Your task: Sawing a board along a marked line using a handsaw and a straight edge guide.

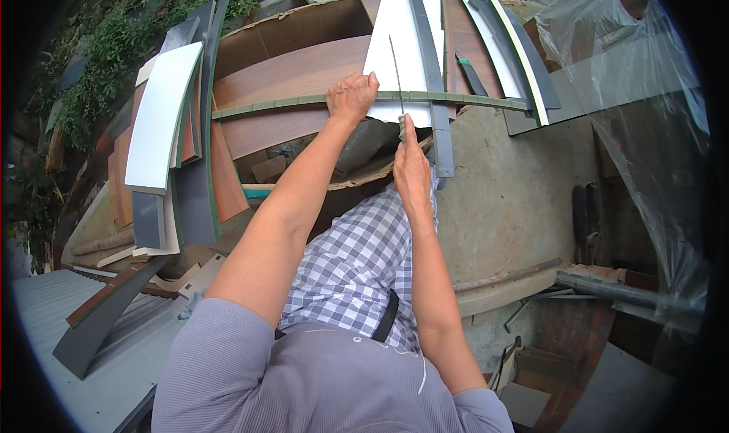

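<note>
My left hand [351,99] is closed over a long green strip [288,106] that lies crosswise over the boards, beside a white board [386,61]. The fingers curl down, so their tips are hidden. In my right hand [411,167] is the grey handle of a long thin-bladed tool [396,72]. Its dark blade appears edge-on, pointing away from me across the green strip and the white board; whether it is a saw or a knife I cannot tell. Just right of the blade, a grey strip [433,61] runs lengthwise and crosses the green one.
A dark knife-like tool with a green band [471,75] lies on the brown board at right. Below the boards is an open cardboard box [304,23]. Upright panels [163,122] lean at left. Clear plastic sheeting [607,53] hangs at right, above concrete [501,198].
</note>
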A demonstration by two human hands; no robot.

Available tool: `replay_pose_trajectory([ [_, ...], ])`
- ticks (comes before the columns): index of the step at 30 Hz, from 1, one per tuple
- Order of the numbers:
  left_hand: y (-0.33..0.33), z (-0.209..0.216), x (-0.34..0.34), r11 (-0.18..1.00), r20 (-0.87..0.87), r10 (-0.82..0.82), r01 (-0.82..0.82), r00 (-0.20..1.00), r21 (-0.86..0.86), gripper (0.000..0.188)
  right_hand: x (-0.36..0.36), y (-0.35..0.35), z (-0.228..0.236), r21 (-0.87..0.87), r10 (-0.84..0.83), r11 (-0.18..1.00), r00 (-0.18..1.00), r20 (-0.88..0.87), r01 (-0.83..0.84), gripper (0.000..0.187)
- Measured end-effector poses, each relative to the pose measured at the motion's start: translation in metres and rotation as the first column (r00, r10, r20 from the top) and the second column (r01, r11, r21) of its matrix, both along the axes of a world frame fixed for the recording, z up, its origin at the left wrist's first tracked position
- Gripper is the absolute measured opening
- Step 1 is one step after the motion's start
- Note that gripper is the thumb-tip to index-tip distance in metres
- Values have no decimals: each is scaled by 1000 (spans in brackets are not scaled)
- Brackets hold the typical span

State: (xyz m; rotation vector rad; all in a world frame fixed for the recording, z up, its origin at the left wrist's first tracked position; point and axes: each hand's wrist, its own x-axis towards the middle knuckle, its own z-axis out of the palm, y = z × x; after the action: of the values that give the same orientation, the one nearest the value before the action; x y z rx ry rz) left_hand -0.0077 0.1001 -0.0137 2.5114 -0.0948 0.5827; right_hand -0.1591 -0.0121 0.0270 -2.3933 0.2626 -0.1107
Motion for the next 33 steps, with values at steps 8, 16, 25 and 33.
replay_pose_trajectory([
  [8, 0, 2, 0, 1000, -14, 6, -5, 1000, 16, 38, -85, -3, -20, 12, 9, 1000, 1000, 27, -10, 60],
  [16, 3, 1, 1, 1000, 48, -1, 0, 999, 14, 39, -66, -11, -12, 8, 19, 1000, 994, 109, -20, 63],
  [25, 1, -5, 1, 1000, 33, 2, -2, 999, 16, 39, 8, -6, 2, -54, 18, 998, 1000, -7, -18, 59],
  [33, 3, -5, 3, 1000, -12, -14, 14, 1000, -19, 40, -105, 0, -21, 50, -15, 999, 997, 74, 11, 64],
])
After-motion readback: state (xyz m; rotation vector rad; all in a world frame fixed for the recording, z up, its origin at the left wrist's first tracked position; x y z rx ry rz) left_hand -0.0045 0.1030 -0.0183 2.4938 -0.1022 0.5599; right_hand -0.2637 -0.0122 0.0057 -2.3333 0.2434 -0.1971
